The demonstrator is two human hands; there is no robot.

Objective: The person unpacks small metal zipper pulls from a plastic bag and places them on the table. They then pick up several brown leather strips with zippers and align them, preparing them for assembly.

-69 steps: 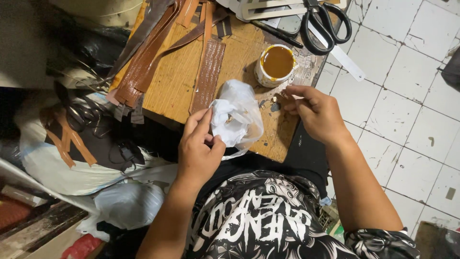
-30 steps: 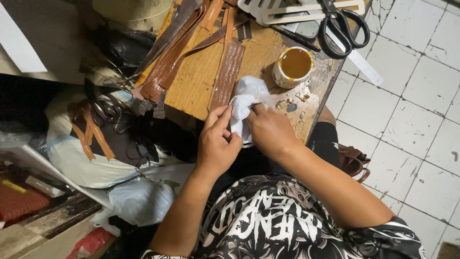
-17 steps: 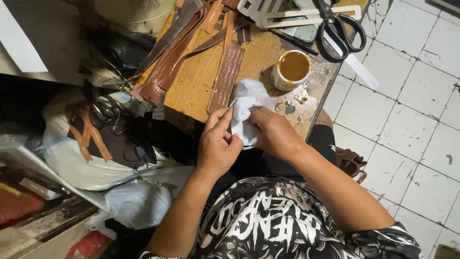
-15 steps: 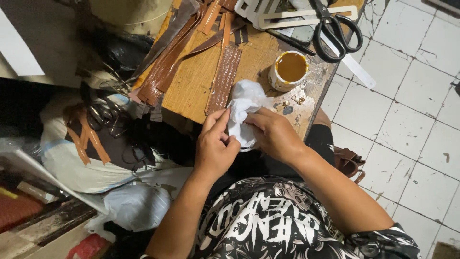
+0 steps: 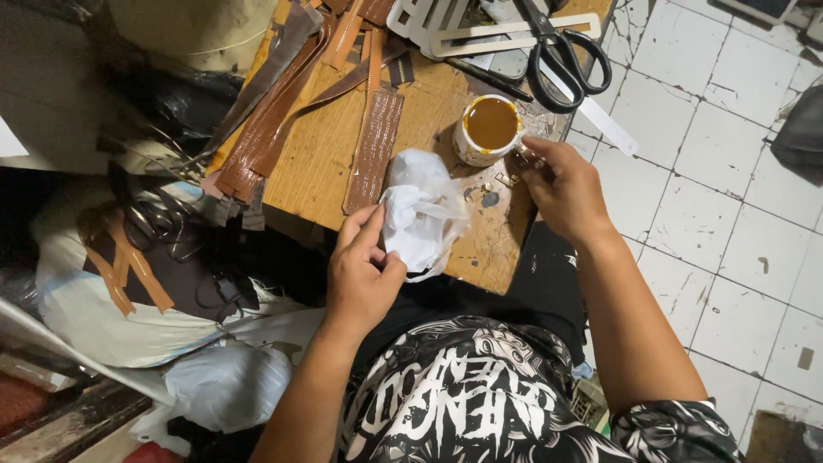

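Note:
My left hand [image 5: 360, 270] holds a crumpled white plastic bag [image 5: 424, 214] at the near edge of a small wooden table [image 5: 321, 163]. My right hand [image 5: 561, 184] is off to the right of the bag, its fingertips pinched on a small metal piece close to a white cup of brown glue [image 5: 489, 129]. A few more small metal pieces [image 5: 489, 193] lie on the stained wood between bag and hand.
Brown leather strips [image 5: 373, 150] and more straps [image 5: 274, 129] lie across the table's left half. Large black scissors [image 5: 561, 51] and white templates [image 5: 446, 26] sit at the far edge. White plastic bags with straps [image 5: 129, 283] are heaped at the left; white floor tiles [image 5: 737, 197] at the right.
My right hand has come out of the white bag and moved right toward the glue cup, holding a small metal piece. My left hand still holds the bag.

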